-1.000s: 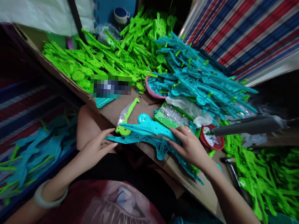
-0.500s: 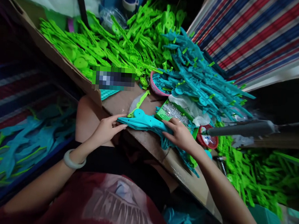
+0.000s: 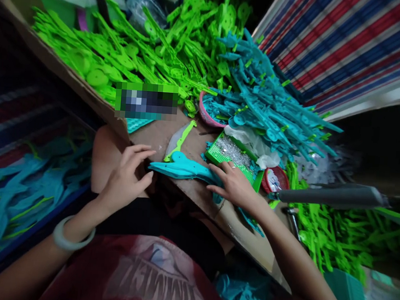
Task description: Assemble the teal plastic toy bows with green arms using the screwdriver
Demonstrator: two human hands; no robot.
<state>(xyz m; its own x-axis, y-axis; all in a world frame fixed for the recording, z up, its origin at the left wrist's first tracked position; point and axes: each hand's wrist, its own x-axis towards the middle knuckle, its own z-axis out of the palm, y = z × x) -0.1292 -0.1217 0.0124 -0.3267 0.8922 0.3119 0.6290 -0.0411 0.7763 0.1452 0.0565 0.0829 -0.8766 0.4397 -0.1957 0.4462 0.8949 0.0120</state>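
Note:
A turquoise plastic piece (image 3: 181,168) with a rounded disc on top and a long pointed left end lies along the near edge of the cardboard surface. My right hand (image 3: 235,184) has its thumb and fingers around the right end of this piece. Just off the pointed end, my left hand (image 3: 128,172) is open, fingers and thumb apart, with nothing in it. Behind the turquoise piece rests a curved lime-green strip (image 3: 180,142) with a translucent grey blade-like part. A green basket (image 3: 216,155) of small shiny metal pieces stands beyond my right hand.
Lime-green plastic parts (image 3: 134,54) heap up at the back left, turquoise parts (image 3: 265,99) at the back right. A pink-rimmed basket (image 3: 204,113), a red basket (image 3: 283,174) and a grey bar (image 3: 334,194) stand to the right. More turquoise pieces (image 3: 22,188) lie low at left.
My left hand has let go of the turquoise piece's pointed end and drawn back left, its fingers spreading. My right hand stays at the other end. The view has shifted slightly.

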